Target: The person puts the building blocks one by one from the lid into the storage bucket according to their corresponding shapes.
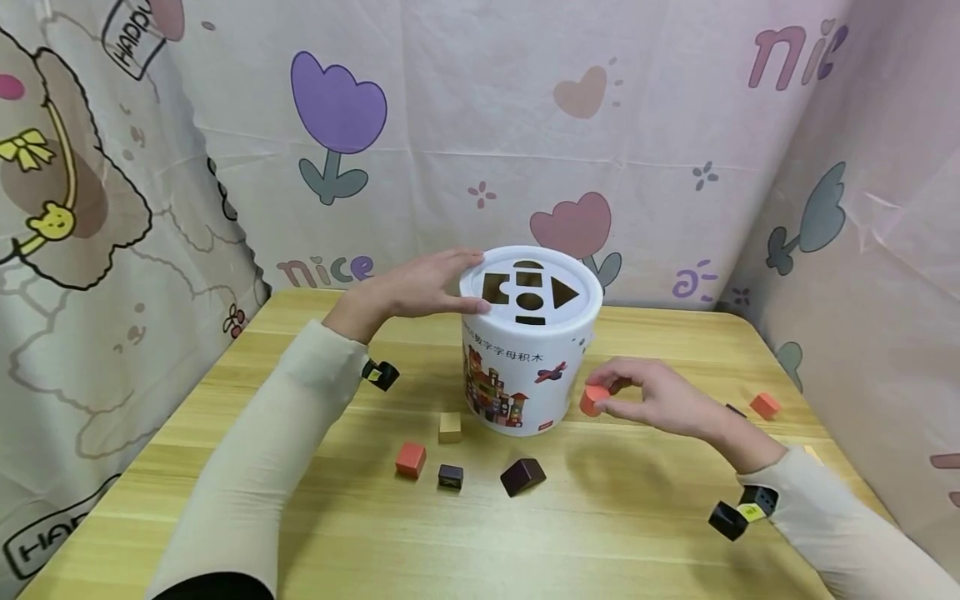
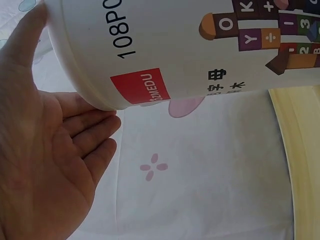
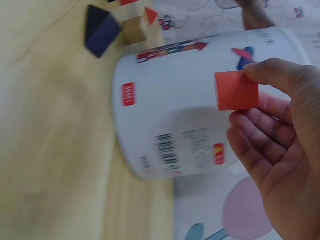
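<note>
A white lidded bucket [image 1: 517,375] stands upright on the table, with cut-out holes of several shapes in its lid [image 1: 504,310]. My left hand [image 1: 420,287] rests on the lid's left rim, its thumb on the near side and its fingers reaching toward the far side. In the left wrist view those relaxed fingers [image 2: 95,132] touch the rim. Just right of the bucket, my right hand [image 1: 660,396] pinches an orange-red cylinder block [image 3: 237,91] between thumb and fingers. That block is below lid height, in front of the bucket's printed side in the right wrist view.
In front of the bucket lie a yellow block [image 1: 450,428], a red block [image 1: 410,460], a small dark block [image 1: 451,477] and a larger dark block [image 1: 523,477]. Far right is another orange-red block [image 1: 765,406], beside a partly hidden dark piece. Printed cloth [image 1: 450,108] hangs behind the table.
</note>
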`<control>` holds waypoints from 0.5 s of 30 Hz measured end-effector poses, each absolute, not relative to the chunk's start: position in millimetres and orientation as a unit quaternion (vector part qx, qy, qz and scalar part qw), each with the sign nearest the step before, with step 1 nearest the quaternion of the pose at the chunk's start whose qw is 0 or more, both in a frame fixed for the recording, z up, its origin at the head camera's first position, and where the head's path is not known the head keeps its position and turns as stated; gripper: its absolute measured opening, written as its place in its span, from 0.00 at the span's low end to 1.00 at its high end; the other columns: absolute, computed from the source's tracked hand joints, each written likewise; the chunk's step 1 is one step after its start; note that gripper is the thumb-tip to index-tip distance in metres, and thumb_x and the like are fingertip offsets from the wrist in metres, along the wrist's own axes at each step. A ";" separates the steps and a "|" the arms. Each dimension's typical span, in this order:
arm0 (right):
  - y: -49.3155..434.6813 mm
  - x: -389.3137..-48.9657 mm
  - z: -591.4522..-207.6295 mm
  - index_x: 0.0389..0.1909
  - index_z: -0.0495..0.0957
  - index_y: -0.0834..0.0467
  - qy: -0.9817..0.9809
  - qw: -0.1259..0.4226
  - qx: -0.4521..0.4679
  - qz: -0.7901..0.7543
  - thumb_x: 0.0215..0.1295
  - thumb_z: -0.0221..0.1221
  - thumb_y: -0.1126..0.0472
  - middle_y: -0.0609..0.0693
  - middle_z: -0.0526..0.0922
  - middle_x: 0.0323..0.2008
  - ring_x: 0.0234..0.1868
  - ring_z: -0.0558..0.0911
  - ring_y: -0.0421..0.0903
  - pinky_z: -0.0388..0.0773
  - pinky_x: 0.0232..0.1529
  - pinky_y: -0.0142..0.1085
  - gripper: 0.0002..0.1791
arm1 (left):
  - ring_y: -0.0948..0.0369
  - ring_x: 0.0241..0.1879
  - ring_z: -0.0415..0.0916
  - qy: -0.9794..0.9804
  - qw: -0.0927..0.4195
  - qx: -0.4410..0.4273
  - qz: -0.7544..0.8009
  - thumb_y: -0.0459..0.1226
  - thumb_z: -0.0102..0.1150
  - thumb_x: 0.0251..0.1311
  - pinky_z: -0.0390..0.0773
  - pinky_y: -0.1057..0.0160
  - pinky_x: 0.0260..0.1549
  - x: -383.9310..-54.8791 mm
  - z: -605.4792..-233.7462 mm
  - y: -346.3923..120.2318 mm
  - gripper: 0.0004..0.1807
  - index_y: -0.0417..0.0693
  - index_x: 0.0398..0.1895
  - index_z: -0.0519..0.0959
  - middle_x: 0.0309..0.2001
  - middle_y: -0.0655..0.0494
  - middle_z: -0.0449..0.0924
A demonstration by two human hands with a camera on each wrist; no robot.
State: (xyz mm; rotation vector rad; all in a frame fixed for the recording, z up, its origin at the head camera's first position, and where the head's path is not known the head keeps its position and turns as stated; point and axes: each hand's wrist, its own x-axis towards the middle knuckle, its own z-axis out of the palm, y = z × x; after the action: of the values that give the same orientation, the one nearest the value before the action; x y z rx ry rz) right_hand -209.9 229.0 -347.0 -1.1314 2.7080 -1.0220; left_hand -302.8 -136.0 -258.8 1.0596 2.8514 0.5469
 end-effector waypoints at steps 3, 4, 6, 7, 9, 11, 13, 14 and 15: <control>226.2 -209.6 -333.0 0.49 0.81 0.54 0.859 -0.008 -0.387 -0.335 0.63 0.66 0.61 0.38 0.82 0.41 0.41 0.80 0.39 0.80 0.46 0.36 0.13 | 0.51 0.73 0.50 0.922 0.031 0.342 0.177 0.71 0.53 0.54 0.54 0.43 0.68 -303.5 -257.4 -135.7 0.56 0.46 0.77 0.54 0.76 0.51 0.50; 225.2 -209.6 -328.8 0.49 0.81 0.55 0.854 -0.016 -0.395 -0.337 0.63 0.66 0.62 0.38 0.82 0.41 0.41 0.80 0.39 0.80 0.46 0.36 0.13 | 0.51 0.73 0.50 0.923 0.032 0.341 0.177 0.71 0.53 0.54 0.54 0.43 0.68 -303.9 -257.1 -135.8 0.56 0.47 0.77 0.54 0.76 0.51 0.50; 223.2 -209.2 -320.2 0.49 0.80 0.55 0.848 -0.025 -0.406 -0.340 0.62 0.66 0.64 0.38 0.82 0.40 0.41 0.80 0.40 0.80 0.46 0.35 0.14 | 0.51 0.73 0.50 0.923 0.034 0.340 0.178 0.71 0.53 0.54 0.54 0.43 0.68 -304.6 -256.9 -135.6 0.55 0.47 0.77 0.54 0.76 0.52 0.50; 222.1 -208.9 -315.9 0.49 0.80 0.55 0.846 -0.029 -0.409 -0.341 0.62 0.66 0.64 0.38 0.82 0.40 0.41 0.80 0.40 0.80 0.46 0.35 0.14 | 0.51 0.73 0.50 0.923 0.033 0.340 0.179 0.71 0.53 0.54 0.54 0.43 0.68 -304.9 -257.0 -135.6 0.55 0.47 0.77 0.54 0.76 0.52 0.50; 220.3 -207.6 -307.4 0.49 0.80 0.54 0.845 -0.029 -0.409 -0.343 0.63 0.66 0.64 0.39 0.82 0.41 0.41 0.80 0.40 0.79 0.46 0.34 0.14 | 0.51 0.73 0.51 0.923 0.033 0.340 0.180 0.70 0.54 0.54 0.54 0.43 0.68 -305.3 -257.4 -135.8 0.55 0.47 0.77 0.54 0.76 0.52 0.51; 218.6 -206.1 -299.0 0.50 0.80 0.52 0.848 -0.028 -0.403 -0.343 0.63 0.65 0.64 0.38 0.82 0.41 0.41 0.80 0.40 0.78 0.46 0.33 0.14 | 0.52 0.73 0.51 0.923 0.032 0.339 0.180 0.70 0.54 0.54 0.55 0.43 0.68 -305.4 -257.7 -135.8 0.55 0.47 0.76 0.55 0.76 0.52 0.51; 216.7 -205.2 -290.6 0.49 0.80 0.51 0.848 -0.023 -0.396 -0.350 0.64 0.65 0.63 0.38 0.82 0.40 0.41 0.80 0.40 0.78 0.45 0.33 0.14 | 0.52 0.73 0.52 0.923 0.031 0.339 0.180 0.70 0.54 0.54 0.55 0.43 0.68 -305.6 -258.2 -135.9 0.54 0.47 0.76 0.55 0.76 0.52 0.52; 215.9 -205.0 -286.7 0.49 0.80 0.51 0.848 -0.020 -0.393 -0.355 0.64 0.64 0.63 0.39 0.82 0.40 0.41 0.80 0.41 0.78 0.44 0.32 0.13 | 0.52 0.73 0.52 0.923 0.030 0.339 0.179 0.70 0.54 0.54 0.55 0.43 0.68 -305.7 -258.3 -135.9 0.54 0.47 0.76 0.55 0.76 0.52 0.52; 215.0 -205.3 -283.0 0.50 0.80 0.52 0.846 -0.020 -0.392 -0.360 0.65 0.64 0.64 0.39 0.83 0.40 0.41 0.80 0.41 0.78 0.44 0.32 0.13 | 0.52 0.72 0.52 0.923 0.029 0.339 0.178 0.70 0.54 0.54 0.56 0.44 0.68 -305.8 -258.3 -135.7 0.54 0.47 0.76 0.56 0.76 0.52 0.52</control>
State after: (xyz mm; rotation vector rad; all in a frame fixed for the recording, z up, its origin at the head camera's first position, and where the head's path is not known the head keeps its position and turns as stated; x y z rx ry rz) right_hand -205.3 215.0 -283.0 -1.2477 2.6930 -1.1453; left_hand -305.8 -135.7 -258.3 1.0461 2.8472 0.5491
